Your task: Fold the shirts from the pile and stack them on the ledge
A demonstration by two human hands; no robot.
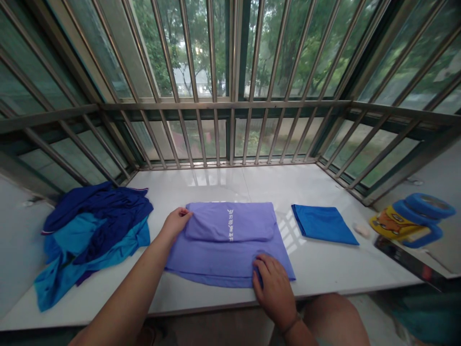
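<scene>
A purple T-shirt [216,262] lies partly folded on the white ledge, its upper part doubled over with a column of white printed characters facing up. At the top left corner of the fold, my left hand [177,221] pinches the fabric between thumb and fingers. My right hand [274,287] is at the shirt's lower right, its curled fingers gripping a small bunch of cloth near the hem. To the right lies a blue cloth [324,224] folded into a flat, neat shape, apart from both hands.
A heap of crumpled navy and blue garments [104,226] sits on the left of the white ledge [223,185]. At the right stand a yellow-and-blue jug [399,223] and a dark flat box [406,262]. Metal window bars [230,105] enclose the back and sides.
</scene>
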